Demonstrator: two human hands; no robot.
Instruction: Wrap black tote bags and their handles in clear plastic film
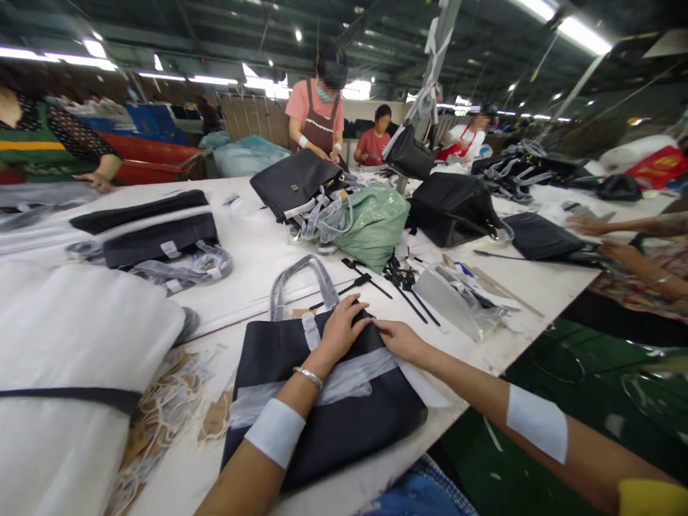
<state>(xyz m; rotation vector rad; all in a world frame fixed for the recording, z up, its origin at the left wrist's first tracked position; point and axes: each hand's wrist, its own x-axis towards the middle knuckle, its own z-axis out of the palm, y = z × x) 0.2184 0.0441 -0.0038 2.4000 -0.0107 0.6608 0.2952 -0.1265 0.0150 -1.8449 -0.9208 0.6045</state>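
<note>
A black handbag (355, 430) lies flat on the table in front of me, with a translucent white wrap band (349, 376) across its body. Its handle (304, 276), covered in clear plastic, stands up beyond the top edge. My left hand (344, 326) reaches over the bag and grips its top edge near the right corner, fingertips partly hidden. Close beside it, my right hand (398, 340) pinches the same corner between thumb and fingers. What lies between the two hands is too small to make out. Black straps with tags (405, 283) lie just beyond the hands.
White padded material (69, 322) and stringed brown tags (177, 387) lie on the left. Further back are a green plastic bag (373, 218) and more black handbags (451, 208). A clear plastic piece (456, 301) sits near the table's right edge. Co-workers stand around the table.
</note>
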